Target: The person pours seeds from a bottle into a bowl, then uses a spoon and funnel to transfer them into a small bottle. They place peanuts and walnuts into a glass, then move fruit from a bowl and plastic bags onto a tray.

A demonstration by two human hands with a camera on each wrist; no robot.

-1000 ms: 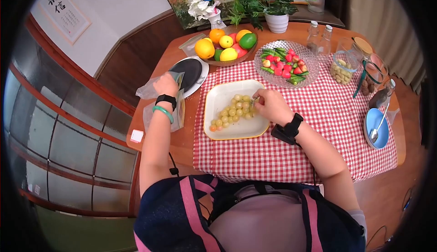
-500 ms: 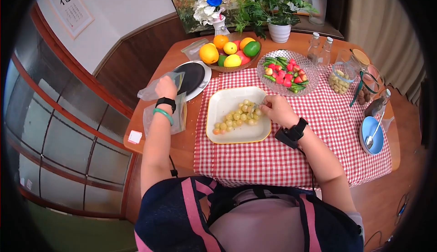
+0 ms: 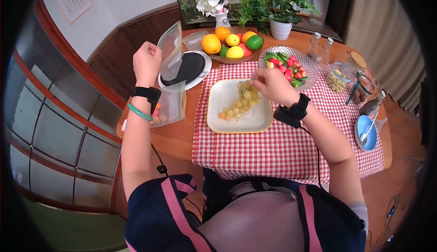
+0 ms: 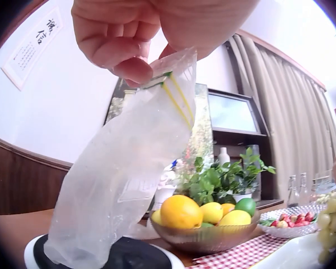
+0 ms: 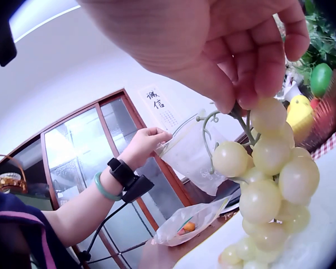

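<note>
The left hand (image 3: 147, 64) pinches the top edge of a clear zip bag (image 3: 172, 56), which hangs over a black-and-white round plate (image 3: 189, 68); the left wrist view shows the bag (image 4: 117, 162) with its yellow-striped seal. The right hand (image 3: 274, 86) pinches the stem of a green grape bunch (image 3: 241, 102). The bunch's upper part is raised and its lower end is over the white tray (image 3: 217, 125). In the right wrist view the grapes (image 5: 263, 190) hang below the thumb and fingertips.
A second zip bag (image 3: 169, 108) with orange items lies at the table's left. Behind are a fruit bowl (image 3: 234, 60), a glass dish of radishes and peppers (image 3: 309, 70), and a plant (image 3: 281, 30). Jars, bottles and a blue bowl (image 3: 365, 131) stand at the right.
The left hand has lifted the zip bag up off the table and moved left. The right hand has raised the stem end of the grapes.
</note>
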